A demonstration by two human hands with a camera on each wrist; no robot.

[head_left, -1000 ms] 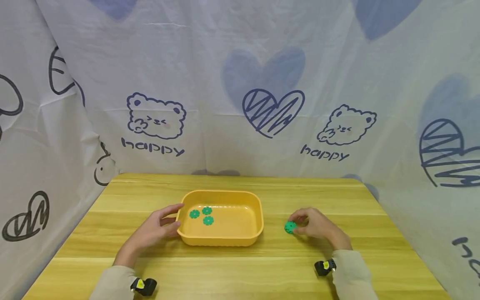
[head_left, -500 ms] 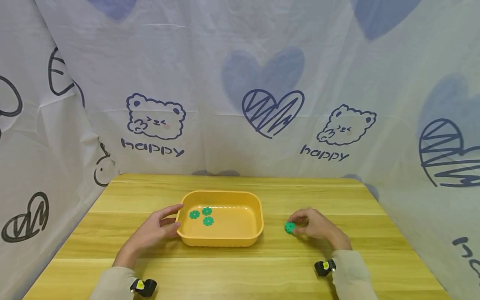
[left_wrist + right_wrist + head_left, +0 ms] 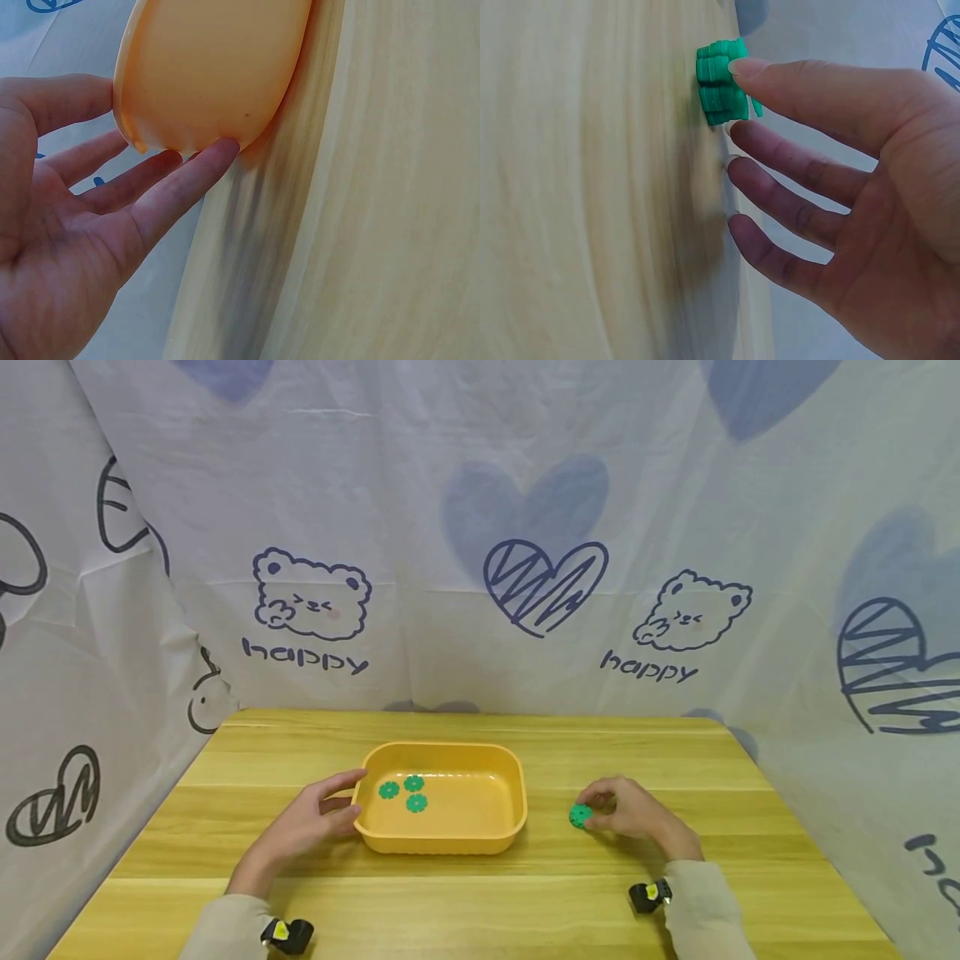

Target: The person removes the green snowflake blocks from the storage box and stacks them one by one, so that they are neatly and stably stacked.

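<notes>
Green disc stack (image 3: 580, 815) in right hand (image 3: 630, 808)

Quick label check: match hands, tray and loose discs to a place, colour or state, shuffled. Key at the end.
1. left hand
2. right hand
3. tray
4. three loose discs

A. lying inside the tray
B. pinching a green stack
C. yellow-orange
D. outside, touching the tray's end

Pairs: 1-D, 2-B, 3-C, 4-A
</notes>
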